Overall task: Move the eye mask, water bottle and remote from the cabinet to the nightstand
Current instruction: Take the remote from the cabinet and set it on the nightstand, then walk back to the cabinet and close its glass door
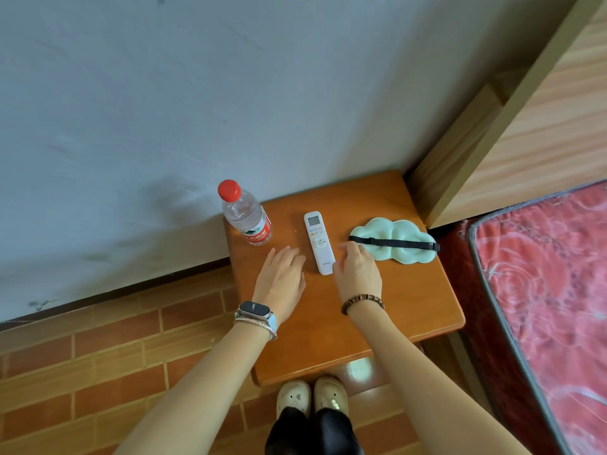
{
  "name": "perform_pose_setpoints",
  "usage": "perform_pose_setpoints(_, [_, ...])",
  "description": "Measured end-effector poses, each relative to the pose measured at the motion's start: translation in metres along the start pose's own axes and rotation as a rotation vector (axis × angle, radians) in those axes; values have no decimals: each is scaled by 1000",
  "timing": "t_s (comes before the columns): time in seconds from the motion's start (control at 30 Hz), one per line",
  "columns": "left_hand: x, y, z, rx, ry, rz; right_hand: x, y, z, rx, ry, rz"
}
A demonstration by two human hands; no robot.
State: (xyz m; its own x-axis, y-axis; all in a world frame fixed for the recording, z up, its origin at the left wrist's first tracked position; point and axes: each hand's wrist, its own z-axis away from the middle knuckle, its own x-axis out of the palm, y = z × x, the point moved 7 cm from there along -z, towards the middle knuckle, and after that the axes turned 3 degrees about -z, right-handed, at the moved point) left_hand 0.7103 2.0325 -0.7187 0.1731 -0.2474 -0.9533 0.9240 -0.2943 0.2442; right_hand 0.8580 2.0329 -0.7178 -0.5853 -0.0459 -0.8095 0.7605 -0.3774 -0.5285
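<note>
Over the nightstand (400, 323) the left hand (282, 277) is spread flat and the right hand (358, 274) loosely curled, both empty, and beyond them rest the stiff, light remote (319, 241), best pinched by its long edges, the soft mask (387, 229), and the upright, likely heavier bottle (246, 218).

Glossy wooden nightstand (407, 300), plastic remote (319, 242)

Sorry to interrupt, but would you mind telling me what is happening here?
A person stands at a wooden nightstand. The water bottle, remote and eye mask all sit on it in a row. The left hand and right hand hover either side of the remote, gripping nothing.
</note>
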Motion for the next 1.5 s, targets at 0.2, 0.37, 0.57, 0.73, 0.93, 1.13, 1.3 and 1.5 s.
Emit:
perform_pose_setpoints(0.2, [-85, 30, 46, -17, -1, -23, -88, -23, 43, -122, 2, 256])
perform_pose_setpoints(0.37, [-146, 53, 84, -32, 48, -48, -155, -41, 90, -176, 21, 309])
perform_pose_setpoints(0.57, [-193, 77, 119, -10, 84, -76, -208, -44, 145, -244, -15, 271])
perform_pose_setpoints(0.73, [-212, 91, 137, 56, 83, -96, -240, -37, 183, -253, -38, 294])
perform_pose_setpoints(0.93, [-226, 99, 153, 148, 57, -124, -263, -39, 214, -160, 67, 304])
perform_pose_setpoints(1.13, [-248, 86, 164, 272, 60, -148, -253, -64, 246, -82, 145, 286])
perform_pose_setpoints(1.3, [-266, 70, 165, 362, 82, -146, -246, -83, 272, -7, 216, 261])
perform_pose_setpoints(1.5, [-273, 90, 173, 537, 72, -190, -252, -79, 318, 144, 316, 186])
